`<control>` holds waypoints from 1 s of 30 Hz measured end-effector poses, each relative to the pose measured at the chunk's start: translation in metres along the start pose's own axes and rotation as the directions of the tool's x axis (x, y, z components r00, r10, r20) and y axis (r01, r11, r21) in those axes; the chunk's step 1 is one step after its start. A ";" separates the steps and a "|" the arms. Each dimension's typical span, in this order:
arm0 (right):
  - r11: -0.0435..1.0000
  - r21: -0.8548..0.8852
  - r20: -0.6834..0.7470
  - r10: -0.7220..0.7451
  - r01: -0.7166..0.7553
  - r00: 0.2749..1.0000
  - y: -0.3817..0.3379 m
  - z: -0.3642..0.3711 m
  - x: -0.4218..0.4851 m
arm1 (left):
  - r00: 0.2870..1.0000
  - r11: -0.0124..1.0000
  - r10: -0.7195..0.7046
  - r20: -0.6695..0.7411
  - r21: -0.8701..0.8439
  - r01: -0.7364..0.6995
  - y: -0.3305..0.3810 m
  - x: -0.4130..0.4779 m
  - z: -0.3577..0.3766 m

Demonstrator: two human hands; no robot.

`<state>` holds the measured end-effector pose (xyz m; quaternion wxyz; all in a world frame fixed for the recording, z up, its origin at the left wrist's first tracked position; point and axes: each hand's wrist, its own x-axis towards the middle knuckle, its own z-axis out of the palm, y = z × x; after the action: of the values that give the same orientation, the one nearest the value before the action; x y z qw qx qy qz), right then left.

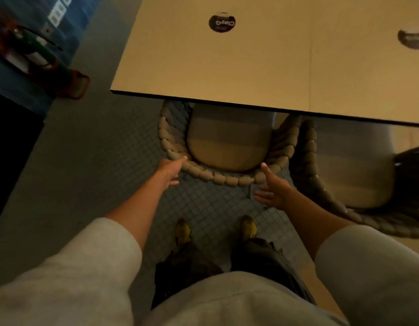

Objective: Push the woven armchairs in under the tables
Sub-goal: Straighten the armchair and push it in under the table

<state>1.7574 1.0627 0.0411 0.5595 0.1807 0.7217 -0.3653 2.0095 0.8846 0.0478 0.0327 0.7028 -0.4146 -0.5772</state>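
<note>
Grey sweatshirt [227, 302] fills the bottom of the view, both sleeves pushed up and both forearms reaching forward. Beyond them, the big pale worktop [250, 67] takes up the whole upper half, its dark edge running straight across. Below it is a small-tiled floor [98, 161]. Off to the right a second woven armchair [321, 184] stands well out from the worktop edge, only its front tucked beneath, so that one looks undone. Dead centre is the woven armchair [227, 180] in play: its front is under the worktop already, and the back half of the seat cushion [227, 142] and the curved, chunky rope-wrapped back rim jut out toward the person. Now the hands: the left hand [168, 169] is stretched out flat, fingers [180, 161] straight with a tip just touching the rim's left curve. The right hand [274, 187] is splayed and relaxed, one of its fingers [265, 168] up against the rim's right side. Neither hand grasps anything. That looks like the start or the tail of a push. My read on handling is a stiff frame under soft, grippy cord, not heavy but likely to drag or chatter on the tile joints. The place to take it is right there on the back rim, one palm either side, pushing evenly so it runs straight and does not clip its neighbour. Yellow shoes [182, 230] sit planted just behind, and a round dark sticker [222, 22] lies on the worktop, its lettering too blurred to read.
</note>
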 end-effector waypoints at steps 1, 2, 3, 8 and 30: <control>0.999 0.043 -0.033 0.010 -0.009 0.999 0.003 0.007 0.005 | 1.000 1.000 -0.001 0.012 0.027 0.000 0.004 0.015 -0.006; 0.998 0.068 -0.061 0.013 -0.008 0.998 0.003 0.012 0.007 | 1.000 0.999 -0.005 0.010 0.040 0.005 0.007 0.024 -0.010; 0.995 0.098 -0.085 0.014 -0.006 0.996 0.006 0.017 0.009 | 1.000 0.998 -0.016 0.020 0.054 0.015 0.008 0.035 -0.015; 0.983 0.186 -0.179 0.033 0.001 0.983 0.021 0.045 0.031 | 0.994 0.993 -0.105 0.041 0.064 0.102 0.006 0.079 -0.035; 0.977 0.142 -0.502 -0.066 0.158 0.862 0.010 0.068 0.153 | 0.981 0.955 -0.101 -0.166 -0.292 0.048 -0.016 0.204 0.000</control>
<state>1.7626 0.9972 -0.1132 0.3155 0.2750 0.8144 -0.4021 2.0161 0.7682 -0.1209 0.1494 0.7549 -0.2952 -0.5664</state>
